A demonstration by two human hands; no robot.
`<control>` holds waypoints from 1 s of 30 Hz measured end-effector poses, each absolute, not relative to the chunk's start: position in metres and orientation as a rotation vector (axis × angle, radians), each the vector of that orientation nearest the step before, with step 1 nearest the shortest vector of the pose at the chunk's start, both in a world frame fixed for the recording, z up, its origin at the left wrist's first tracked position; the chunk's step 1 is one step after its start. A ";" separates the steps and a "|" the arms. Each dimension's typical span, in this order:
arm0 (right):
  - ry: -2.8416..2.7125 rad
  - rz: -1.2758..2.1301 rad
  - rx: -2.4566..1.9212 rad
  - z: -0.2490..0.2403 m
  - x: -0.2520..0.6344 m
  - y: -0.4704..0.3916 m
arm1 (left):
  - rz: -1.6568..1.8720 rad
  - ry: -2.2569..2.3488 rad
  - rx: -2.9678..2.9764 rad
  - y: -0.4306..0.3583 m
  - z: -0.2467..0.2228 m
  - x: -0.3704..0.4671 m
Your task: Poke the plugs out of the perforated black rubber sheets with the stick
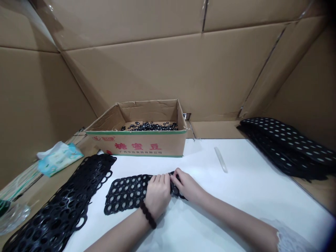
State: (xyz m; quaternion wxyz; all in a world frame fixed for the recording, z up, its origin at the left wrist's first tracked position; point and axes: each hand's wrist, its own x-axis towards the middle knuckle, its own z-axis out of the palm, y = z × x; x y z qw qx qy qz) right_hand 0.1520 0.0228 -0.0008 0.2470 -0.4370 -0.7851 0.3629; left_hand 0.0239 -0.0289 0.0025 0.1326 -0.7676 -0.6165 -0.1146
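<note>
A black rubber sheet of moulded rings [126, 192] lies on the white table, pale discs showing through its rows. Over its right part, my left hand [159, 192] is closed with the fingers curled on the sheet. Close beside it, my right hand [186, 183] pinches the sheet's right end between thumb and fingers. The hands nearly touch, and the bit between the fingertips is hidden. Behind them stands an open cardboard box [170, 145] with many small black rings [154, 126] inside.
Punched black rubber sheets [57, 206] are piled at the left. A tissue pack [60, 157] and a clear plastic bottle [15, 217] sit beyond them. A whitish stick-like tool [221, 159] lies right of the box. More perforated sheets [286, 143] are stacked far right. Cardboard walls [162, 70] surround the table.
</note>
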 end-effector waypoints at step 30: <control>-1.538 1.316 -1.145 -0.017 0.160 0.040 | -0.472 -1.378 -2.267 -0.031 0.000 0.016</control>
